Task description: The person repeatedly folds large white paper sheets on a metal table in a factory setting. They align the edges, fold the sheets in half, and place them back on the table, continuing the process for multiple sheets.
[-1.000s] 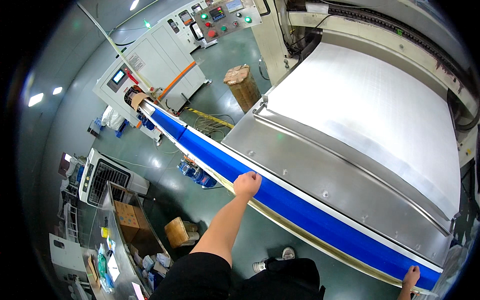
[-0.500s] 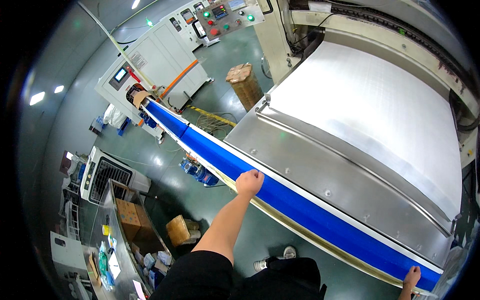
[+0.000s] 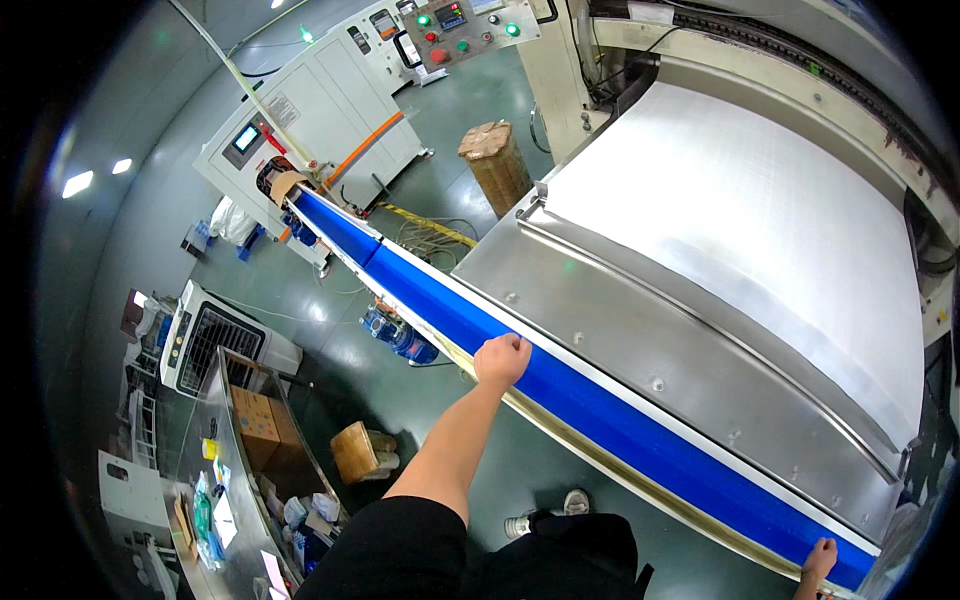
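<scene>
A long blue conveyor belt (image 3: pixel 600 415) with white side rails runs slantwise from the far left to the lower right in front of me. Over its middle stretch is my left hand (image 3: pixel 502 361), closed in a fist-like pinch; whatever its fingers hold, if anything, is hidden. My right hand (image 3: pixel 822 560) is closed the same way above the belt's right end, and nothing in it can be made out. Beyond the belt lies a steel machine table (image 3: pixel 600 310). A wide white sheet (image 3: pixel 740 230) covers its back part, behind a thin metal bar (image 3: pixel 700 345).
A control panel (image 3: pixel 465 38) with lit buttons hangs at the top. A wrapped brown bundle (image 3: pixel 496 168) stands beyond the belt. Below the belt sits a blue motor (image 3: pixel 398 335). A cluttered steel workbench (image 3: pixel 195 480) and an air cooler (image 3: pixel 225 345) stand at left.
The view has shifted slightly. Both hands remain closed over the belt, in nearly the same places; the white sheet shows no clear movement.
</scene>
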Demonstrator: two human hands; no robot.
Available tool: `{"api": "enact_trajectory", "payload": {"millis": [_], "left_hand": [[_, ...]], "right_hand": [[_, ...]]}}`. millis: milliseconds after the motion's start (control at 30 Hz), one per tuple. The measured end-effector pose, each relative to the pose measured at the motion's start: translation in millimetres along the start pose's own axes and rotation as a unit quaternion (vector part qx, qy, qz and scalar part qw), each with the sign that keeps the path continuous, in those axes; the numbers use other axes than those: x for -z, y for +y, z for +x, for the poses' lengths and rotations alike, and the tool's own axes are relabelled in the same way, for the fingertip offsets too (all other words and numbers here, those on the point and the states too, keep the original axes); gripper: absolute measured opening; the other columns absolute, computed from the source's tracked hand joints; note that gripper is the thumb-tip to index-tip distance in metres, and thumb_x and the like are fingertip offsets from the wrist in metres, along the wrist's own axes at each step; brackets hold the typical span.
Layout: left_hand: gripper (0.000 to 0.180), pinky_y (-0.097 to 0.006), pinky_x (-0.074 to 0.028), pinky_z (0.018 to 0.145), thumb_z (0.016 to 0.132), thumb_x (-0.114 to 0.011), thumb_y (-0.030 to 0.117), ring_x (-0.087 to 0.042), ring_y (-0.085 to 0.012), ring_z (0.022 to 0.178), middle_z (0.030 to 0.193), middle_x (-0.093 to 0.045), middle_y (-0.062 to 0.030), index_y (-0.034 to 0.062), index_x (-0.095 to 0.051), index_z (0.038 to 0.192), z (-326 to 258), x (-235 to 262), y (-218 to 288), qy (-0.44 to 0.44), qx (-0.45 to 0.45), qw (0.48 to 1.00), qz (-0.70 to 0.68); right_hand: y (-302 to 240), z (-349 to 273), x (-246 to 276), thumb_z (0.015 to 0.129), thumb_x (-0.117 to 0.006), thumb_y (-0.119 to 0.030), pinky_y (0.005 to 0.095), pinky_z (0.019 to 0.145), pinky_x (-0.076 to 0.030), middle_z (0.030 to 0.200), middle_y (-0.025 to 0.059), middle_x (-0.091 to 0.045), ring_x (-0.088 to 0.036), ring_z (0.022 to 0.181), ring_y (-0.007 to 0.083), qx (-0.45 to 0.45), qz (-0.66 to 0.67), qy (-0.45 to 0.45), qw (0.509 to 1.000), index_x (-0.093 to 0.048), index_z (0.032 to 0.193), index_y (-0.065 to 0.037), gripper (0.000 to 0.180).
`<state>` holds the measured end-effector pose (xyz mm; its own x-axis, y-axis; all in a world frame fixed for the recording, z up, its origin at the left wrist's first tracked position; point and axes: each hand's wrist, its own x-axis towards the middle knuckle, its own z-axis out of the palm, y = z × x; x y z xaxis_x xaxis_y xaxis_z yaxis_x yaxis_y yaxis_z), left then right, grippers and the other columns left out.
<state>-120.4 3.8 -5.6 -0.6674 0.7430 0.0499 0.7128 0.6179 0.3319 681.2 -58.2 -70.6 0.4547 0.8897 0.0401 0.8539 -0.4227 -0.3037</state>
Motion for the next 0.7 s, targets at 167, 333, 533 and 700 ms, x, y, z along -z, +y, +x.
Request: {"api": "enact_trajectory", "payload": {"millis": [167, 333, 533, 700], "left_hand": [[0.028, -0.045, -0.050, 0.066, 0.078, -0.052, 0.032, -0.063, -0.0359, 0.071, 0.072, -0.065, -0.0152, 0.0091, -0.066, 0.070, -0.5, 0.2, 1.6, -0.001, 0.002, 1.000, -0.008], [0.029, -0.045, -0.050, 0.066, 0.079, -0.052, 0.033, -0.063, -0.0355, 0.071, 0.072, -0.065, -0.0145, 0.0098, -0.066, 0.070, -1.5, 2.1, -0.8, -0.005, 0.006, 1.000, 0.001], [0.029, -0.045, -0.050, 0.068, 0.080, -0.052, 0.035, -0.064, -0.0358, 0.074, 0.074, -0.066, -0.0140, 0.0110, -0.068, 0.073, -2.0, 2.9, 3.8, -0.009, 0.007, 1.000, 0.004], [0.030, -0.046, -0.051, 0.068, 0.080, -0.052, 0.035, -0.064, -0.0364, 0.075, 0.076, -0.066, -0.0148, 0.0109, -0.068, 0.075, 1.7, -2.6, -5.0, -0.002, 0.012, 1.000, 0.011]], "right_hand": [[3.4, 0.8, -1.9, 0.087, -0.051, -0.022, 0.0434, 0.056, -0.037, 0.063, 0.0187, -0.050, -0.042, 0.055, 0.0291, 0.010, -0.002, 0.008, 1.000, -0.045, 0.072, 0.002, 0.029], [0.5, -1.3, -1.4, 0.087, -0.051, -0.021, 0.0413, 0.055, -0.036, 0.061, 0.0166, -0.046, -0.038, 0.055, 0.0245, 0.005, 0.019, -0.007, 1.000, -0.043, 0.070, 0.001, 0.029], [1.4, -3.6, 0.0, 0.087, -0.052, -0.019, 0.0398, 0.054, -0.036, 0.059, 0.0150, -0.044, -0.036, 0.055, 0.0223, 0.009, 0.032, -0.011, 0.999, -0.043, 0.069, 0.001, 0.029], [-5.4, -3.0, 1.0, 0.085, -0.054, -0.019, 0.0422, 0.057, -0.040, 0.065, 0.0204, -0.053, -0.048, 0.057, 0.0328, 0.015, 0.005, 0.025, 1.000, -0.050, 0.072, 0.003, 0.025]]}}
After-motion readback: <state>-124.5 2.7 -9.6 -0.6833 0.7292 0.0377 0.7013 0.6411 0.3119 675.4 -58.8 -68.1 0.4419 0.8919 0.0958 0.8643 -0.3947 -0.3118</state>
